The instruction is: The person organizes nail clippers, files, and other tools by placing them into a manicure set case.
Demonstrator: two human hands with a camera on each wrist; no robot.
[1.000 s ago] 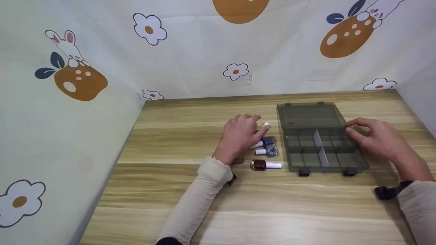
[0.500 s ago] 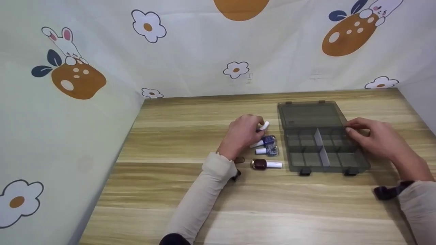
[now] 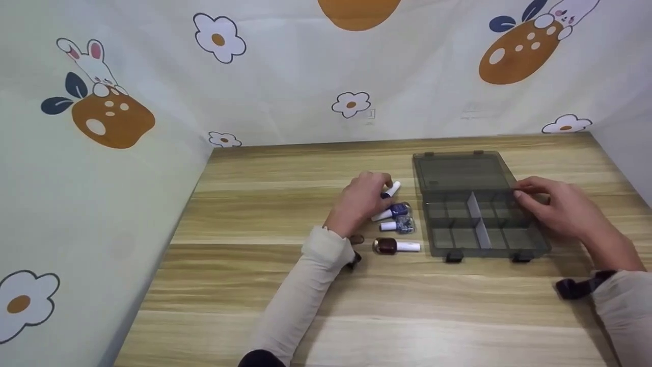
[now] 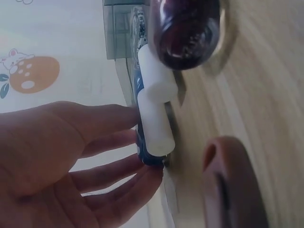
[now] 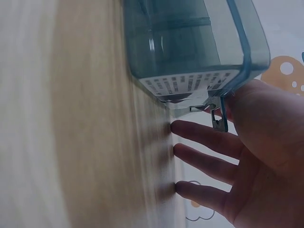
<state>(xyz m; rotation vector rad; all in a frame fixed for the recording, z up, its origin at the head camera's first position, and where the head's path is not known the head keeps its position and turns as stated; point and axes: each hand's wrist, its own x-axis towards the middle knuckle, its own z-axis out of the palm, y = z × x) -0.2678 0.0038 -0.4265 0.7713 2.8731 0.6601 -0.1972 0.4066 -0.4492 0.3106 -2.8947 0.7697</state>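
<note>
In the head view my left hand [image 3: 359,201] holds a dark nail polish bottle [image 3: 393,189] with a white cap, its fingers and thumb curled about it close over the table. Just below lie a blue nail polish bottle [image 3: 400,209] and a glittery one [image 3: 405,224], both white-capped. A dark red nail polish bottle [image 3: 387,245] lies nearer, cap to the right. The translucent grey compartment box [image 3: 486,224] stands with its lid laid back. My right hand [image 3: 568,206] pinches its right edge between thumb and index finger; the right wrist view shows the other fingertips down at the tabletop.
A brown rounded thing with a slot [image 4: 232,185] lies beside my left wrist, partly hidden by it in the head view. Pale dividers [image 3: 482,233] stand inside the box, and two dark latches [image 3: 454,256] jut from its front. A printed cloth wall [image 3: 285,76] borders the table behind.
My left thumb has come in from its spread position, and the fingers have curled round the dark nail polish bottle. My right hand stays at the box edge.
</note>
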